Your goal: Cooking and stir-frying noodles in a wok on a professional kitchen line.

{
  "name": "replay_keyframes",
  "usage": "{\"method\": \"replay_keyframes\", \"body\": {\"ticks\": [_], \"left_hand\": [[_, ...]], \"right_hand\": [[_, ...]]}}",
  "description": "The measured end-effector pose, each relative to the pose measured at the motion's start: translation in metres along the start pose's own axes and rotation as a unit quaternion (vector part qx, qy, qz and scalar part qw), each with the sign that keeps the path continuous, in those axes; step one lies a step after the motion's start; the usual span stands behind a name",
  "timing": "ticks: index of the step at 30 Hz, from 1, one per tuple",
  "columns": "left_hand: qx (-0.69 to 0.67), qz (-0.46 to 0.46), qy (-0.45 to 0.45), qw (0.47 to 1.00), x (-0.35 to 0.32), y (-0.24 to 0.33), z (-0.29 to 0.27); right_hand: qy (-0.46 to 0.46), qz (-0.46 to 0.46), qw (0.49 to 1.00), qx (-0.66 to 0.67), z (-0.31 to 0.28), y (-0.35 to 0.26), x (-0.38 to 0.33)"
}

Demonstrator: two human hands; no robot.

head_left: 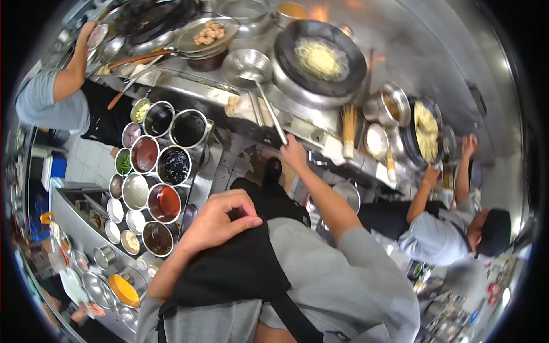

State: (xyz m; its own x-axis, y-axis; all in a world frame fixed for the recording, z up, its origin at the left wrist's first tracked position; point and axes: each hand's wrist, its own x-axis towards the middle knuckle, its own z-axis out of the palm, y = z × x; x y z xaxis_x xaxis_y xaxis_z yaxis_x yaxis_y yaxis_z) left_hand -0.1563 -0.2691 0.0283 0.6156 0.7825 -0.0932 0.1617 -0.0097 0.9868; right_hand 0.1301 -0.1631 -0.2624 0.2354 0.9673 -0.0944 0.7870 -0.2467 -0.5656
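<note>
My right hand is closed round the end of a long-handled metal ladle. The ladle's small bowl lies over a perforated metal strainer beside the stove. Just right of the strainer, a dark wok holds pale noodles. Nearer to me, my left hand is raised before my body, thumb and forefinger pinching the edge of my black apron.
Several metal pots of sauces crowd the left counter. A bamboo brush lies right of the wok. Co-workers stand at far left and at right, where one handles a pan. Flames show behind.
</note>
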Motion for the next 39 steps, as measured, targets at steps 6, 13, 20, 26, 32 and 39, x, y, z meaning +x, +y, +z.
{"method": "replay_keyframes", "body": {"ticks": [6, 13, 20, 26, 32, 39], "left_hand": [[0.010, -0.052, -0.037, 0.998, 0.004, 0.003, 0.013], [0.049, -0.016, -0.034, 0.998, 0.033, 0.018, 0.037], [0.082, -0.003, -0.037, 0.996, 0.075, 0.029, 0.075], [0.089, -0.022, 0.016, 0.996, 0.094, 0.032, 0.096], [0.104, -0.002, -0.007, 0.995, 0.134, 0.032, 0.102], [0.060, -0.016, -0.059, 0.996, 0.176, 0.013, 0.099]], "right_hand": [[-0.130, 0.084, 0.968, 0.200, 0.022, 0.038, 0.016], [0.205, 0.127, 0.939, -0.247, -0.097, 0.135, 0.038], [0.081, 0.247, 0.954, -0.148, -0.117, 0.211, 0.042], [-0.056, 0.281, 0.937, 0.198, -0.185, 0.164, 0.010], [0.012, 0.269, 0.893, 0.361, -0.169, 0.207, 0.050], [-0.043, 0.298, 0.891, 0.340, -0.161, 0.188, 0.010]]}}
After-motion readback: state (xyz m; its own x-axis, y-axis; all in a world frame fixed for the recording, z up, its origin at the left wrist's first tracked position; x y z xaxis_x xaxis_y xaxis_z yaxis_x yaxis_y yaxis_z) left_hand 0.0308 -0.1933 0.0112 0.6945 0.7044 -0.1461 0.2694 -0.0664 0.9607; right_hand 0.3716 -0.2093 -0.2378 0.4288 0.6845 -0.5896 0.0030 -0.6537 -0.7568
